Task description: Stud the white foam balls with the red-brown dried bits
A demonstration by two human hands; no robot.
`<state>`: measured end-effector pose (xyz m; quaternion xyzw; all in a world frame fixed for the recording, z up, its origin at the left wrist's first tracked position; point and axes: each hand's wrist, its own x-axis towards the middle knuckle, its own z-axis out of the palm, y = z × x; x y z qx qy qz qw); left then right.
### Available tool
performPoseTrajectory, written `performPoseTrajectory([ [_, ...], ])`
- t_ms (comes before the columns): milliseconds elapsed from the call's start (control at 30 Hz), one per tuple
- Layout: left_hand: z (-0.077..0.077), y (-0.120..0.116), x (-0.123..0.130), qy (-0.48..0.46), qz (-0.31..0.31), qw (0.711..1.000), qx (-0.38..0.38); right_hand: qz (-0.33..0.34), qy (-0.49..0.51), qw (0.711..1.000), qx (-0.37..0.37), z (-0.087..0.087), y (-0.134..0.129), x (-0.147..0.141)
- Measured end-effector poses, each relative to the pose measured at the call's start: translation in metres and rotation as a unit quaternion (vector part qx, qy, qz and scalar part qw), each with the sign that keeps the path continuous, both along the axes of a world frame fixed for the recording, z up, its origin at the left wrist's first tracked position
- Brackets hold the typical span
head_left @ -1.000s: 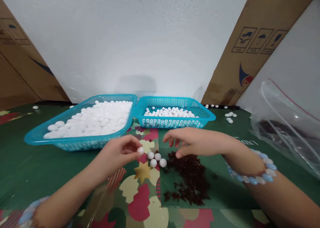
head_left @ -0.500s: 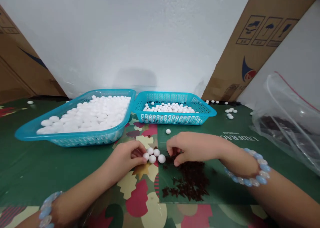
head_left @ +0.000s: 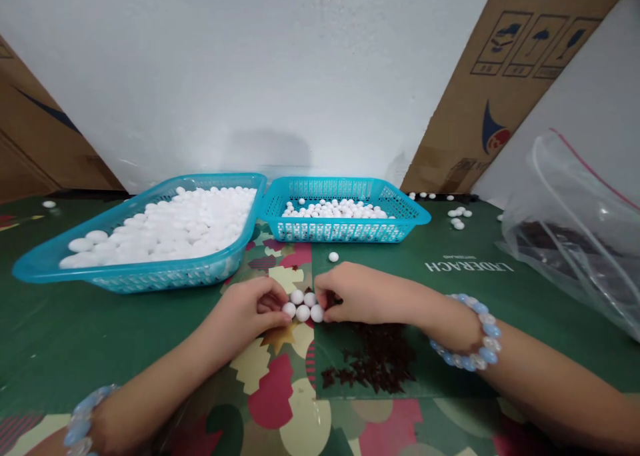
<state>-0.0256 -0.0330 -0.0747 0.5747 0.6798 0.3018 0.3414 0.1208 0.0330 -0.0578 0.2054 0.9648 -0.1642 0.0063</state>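
Observation:
Several small white balls (head_left: 303,313) sit tightly together in two short rows on the patterned sheet. At their left end my left hand (head_left: 255,306) has its thumb and fingers closed at the edge of the leftmost ball (head_left: 289,310). Opposite it, my right hand (head_left: 355,293) is curled, with thumb and index fingertips against the rightmost ball (head_left: 317,313). Its other fingers are partly hidden. A heap of dark brown star-shaped pieces (head_left: 385,359) lies below my right hand. One loose white ball (head_left: 333,257) rests beyond that hand.
A large blue basket (head_left: 165,276) full of white balls stands back left. A smaller blue basket (head_left: 345,231) holds more. On the right is a clear zip bag (head_left: 575,223) with dark contents. Stray balls (head_left: 457,224) lie back right; cardboard and a white panel (head_left: 250,63) rise behind.
My right hand has moved left from over the dark pieces to the right end of the ball group. The balls now sit closer together. My left hand stays at their left end.

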Motion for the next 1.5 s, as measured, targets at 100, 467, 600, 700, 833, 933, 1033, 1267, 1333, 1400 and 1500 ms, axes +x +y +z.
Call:
performPoseTrajectory([
  [100, 0.0, -0.001, -0.001, -0.004, -0.001, 1.0, -0.005, -0.002, -0.002, 1.0, -0.004, -0.001, 0.0, -0.001],
  [467, -0.002, 0.0, -0.006, -0.057, 0.012, 0.998, -0.039, -0.059, -0.012, 0.997, -0.04, 0.007, -0.002, 0.001],
  [600, -0.001, 0.002, -0.008, -0.085, 0.0, 0.994, -0.065, -0.064, -0.003, 0.997, -0.037, 0.008, -0.002, 0.002],
  [700, -0.002, 0.002, -0.009, -0.081, -0.009, 0.995, -0.061, -0.072, 0.002, 0.997, -0.037, 0.005, -0.002, 0.0],
  [833, -0.005, 0.002, -0.008, -0.056, -0.006, 0.998, -0.031, -0.075, 0.0, 0.997, -0.015, -0.002, -0.005, -0.004],
  [933, -0.006, 0.002, -0.008, -0.048, -0.021, 0.998, -0.027, -0.08, -0.005, 0.997, -0.01, -0.003, -0.007, -0.006],
  [1033, -0.004, 0.003, -0.008, -0.042, -0.019, 0.999, -0.025, -0.094, -0.004, 0.995, -0.03, 0.001, -0.006, -0.006],
  [1267, -0.002, 0.003, -0.005, -0.04, -0.013, 0.999, -0.023, -0.114, 0.055, 0.99, -0.061, 0.007, 0.014, -0.005],
  [1333, -0.003, 0.003, -0.006, -0.052, -0.011, 0.998, -0.031, -0.09, 0.045, 0.993, -0.053, 0.002, 0.02, -0.007],
  [1400, -0.003, 0.002, -0.007, -0.077, -0.011, 0.996, -0.052, -0.058, 0.03, 0.996, -0.055, -0.003, 0.024, -0.011],
  [1500, -0.001, 0.002, -0.011, -0.109, 0.002, 0.992, -0.068, -0.014, 0.015, 0.998, -0.061, -0.009, 0.028, -0.016],
])
